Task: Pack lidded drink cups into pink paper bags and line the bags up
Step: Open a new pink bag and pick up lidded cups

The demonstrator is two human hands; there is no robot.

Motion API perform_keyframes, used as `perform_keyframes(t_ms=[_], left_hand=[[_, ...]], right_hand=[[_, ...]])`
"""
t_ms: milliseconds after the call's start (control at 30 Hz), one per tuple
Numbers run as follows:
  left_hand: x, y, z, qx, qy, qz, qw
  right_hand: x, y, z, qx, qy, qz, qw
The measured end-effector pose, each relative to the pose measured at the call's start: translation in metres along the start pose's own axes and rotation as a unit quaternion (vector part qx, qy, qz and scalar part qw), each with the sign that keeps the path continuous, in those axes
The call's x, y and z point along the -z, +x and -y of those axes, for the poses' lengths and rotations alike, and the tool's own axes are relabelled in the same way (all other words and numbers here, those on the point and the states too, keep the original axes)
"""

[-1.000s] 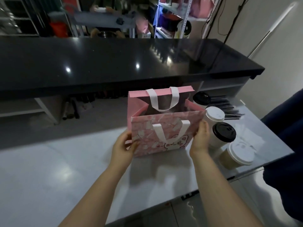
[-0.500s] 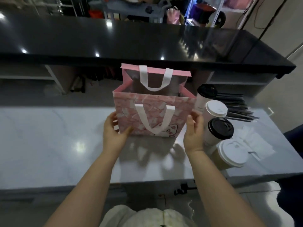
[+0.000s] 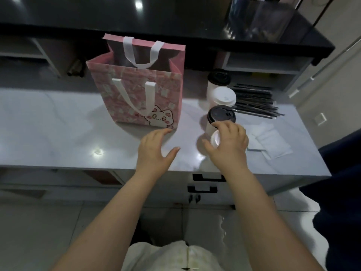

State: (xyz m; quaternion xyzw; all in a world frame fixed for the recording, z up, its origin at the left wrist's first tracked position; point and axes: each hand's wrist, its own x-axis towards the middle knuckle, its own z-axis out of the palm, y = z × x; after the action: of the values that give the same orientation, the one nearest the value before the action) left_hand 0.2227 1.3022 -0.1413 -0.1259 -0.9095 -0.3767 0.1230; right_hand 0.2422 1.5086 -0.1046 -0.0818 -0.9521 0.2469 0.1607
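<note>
A pink paper bag (image 3: 136,90) with white handles and a cat print stands open on the grey counter (image 3: 58,133). To its right stands a row of lidded cups: a black-lidded one (image 3: 218,78) at the back, a white-lidded one (image 3: 224,97), a black-lidded one (image 3: 221,114), and the nearest white-lidded cup (image 3: 215,139). My right hand (image 3: 228,143) lies over the nearest cup's lid with fingers curved around it. My left hand (image 3: 156,147) hovers flat and empty just in front of the bag's lower right corner.
A bundle of black straws (image 3: 256,100) lies behind the cups, with white napkins (image 3: 271,141) to the right. A black raised countertop (image 3: 175,18) runs along the back. Drawer handles (image 3: 203,188) sit below the counter's front edge. A person's dark clothing (image 3: 343,173) is at the right.
Both hands have let go of the bag, which now stands alone. My right hand moved right onto the nearest white-lidded cup; my left hand drew back toward me.
</note>
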Motion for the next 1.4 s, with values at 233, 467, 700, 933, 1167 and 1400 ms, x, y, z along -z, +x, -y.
perform_keyframes(t_ms=[233,467,700,933,1167,1400], left_hand=[[-0.023,0.005,-0.055,-0.063,0.151,0.079,0.983],[-0.019,0.0,-0.058,-0.044,0.141,0.061,0.987],[0.014,0.015,-0.051,-0.041,0.116,0.001,0.992],[0.082,0.09,-0.052,-0.123,0.069,-0.09,0.986],[0.156,0.186,-0.011,-0.175,0.08,-0.053,0.98],[0.196,0.249,0.064,-0.133,0.064,0.092,0.985]], right_hand=[[-0.004,-0.024,-0.022,-0.011,-0.08,0.038,0.996],[-0.008,-0.041,-0.024,0.003,-0.03,0.034,0.999],[0.008,-0.033,0.007,0.056,0.019,0.023,0.998],[0.056,0.054,0.057,0.039,0.049,-0.08,0.995],[0.085,0.159,0.143,0.042,0.015,-0.117,0.992],[0.038,0.19,0.228,0.126,-0.034,-0.1,0.986]])
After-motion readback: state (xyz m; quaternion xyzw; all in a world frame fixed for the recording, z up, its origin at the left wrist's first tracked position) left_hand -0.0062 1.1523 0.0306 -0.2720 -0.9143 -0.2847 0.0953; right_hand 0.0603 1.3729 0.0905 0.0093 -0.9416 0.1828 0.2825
